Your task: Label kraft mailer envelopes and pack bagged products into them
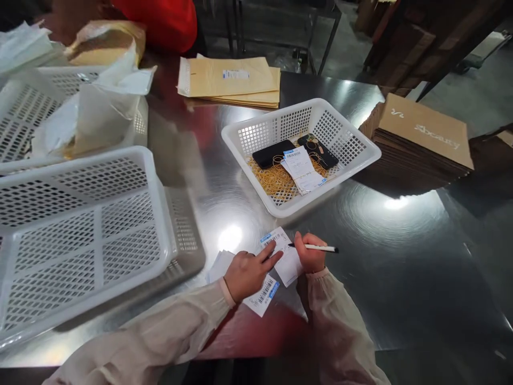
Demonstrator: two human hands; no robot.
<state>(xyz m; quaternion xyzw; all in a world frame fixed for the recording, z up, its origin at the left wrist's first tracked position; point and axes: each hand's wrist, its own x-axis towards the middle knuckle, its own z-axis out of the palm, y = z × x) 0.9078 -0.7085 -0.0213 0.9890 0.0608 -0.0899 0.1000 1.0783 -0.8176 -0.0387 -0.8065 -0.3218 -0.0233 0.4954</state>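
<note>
My right hand (310, 253) is closed around a white marker pen (324, 248) with a black end, its tip at a printed barcode slip (289, 264). Two outstretched fingers of my left hand (249, 271) lie flat on that slip. Beneath and beside the left hand are more paper slips (261, 299), one with a barcode, a blue mark and handwriting. Just beyond the hands stands a white perforated basket (276, 209). In it lie yellow rubber bands (276, 181), two black phones (274, 154) and a banded bundle of slips (303, 170).
Padded envelopes (248, 75) are stacked at the far edge of the metal table (208, 182). Flattened cartons (425, 131) form a pile on the right. Large white baskets (158, 214) fill the left side, one with plastic packaging (104, 115). A person in red (164, 24) is at the back.
</note>
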